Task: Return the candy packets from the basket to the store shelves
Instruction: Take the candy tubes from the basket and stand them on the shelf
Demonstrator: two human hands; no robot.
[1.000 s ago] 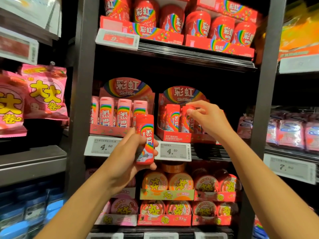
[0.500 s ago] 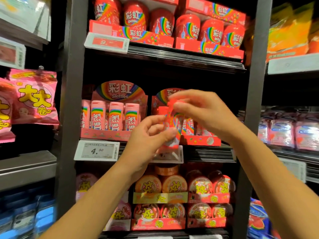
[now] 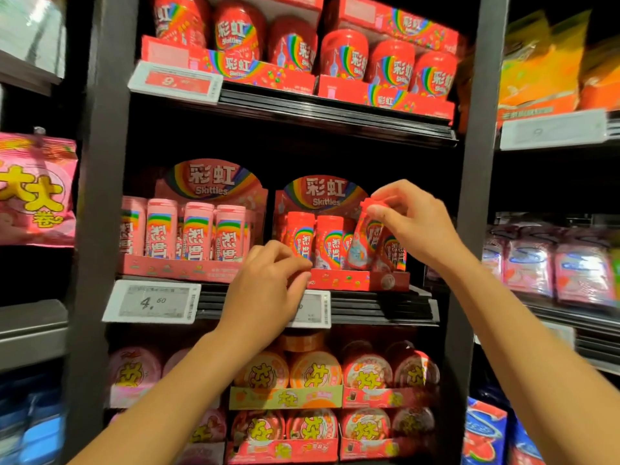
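Observation:
My right hand (image 3: 414, 223) pinches the cap of a red Skittles tube (image 3: 364, 241). The tube hangs tilted over the right part of the red display box (image 3: 352, 280) on the middle shelf, among other red tubes (image 3: 302, 239) standing there. My left hand (image 3: 265, 286) has curled fingers on the front left corner of that red box. The basket is out of view.
A pink display box (image 3: 174, 267) of pink tubes stands left of the red one. Red candy jars (image 3: 345, 57) fill the shelf above, round tubs (image 3: 315, 370) the shelves below. Price tags (image 3: 152, 302) line the shelf edge. Dark uprights (image 3: 474, 162) frame the bay.
The red tube went from my left hand to my right, which carried it right to the red box. My left hand dropped to the box's front corner.

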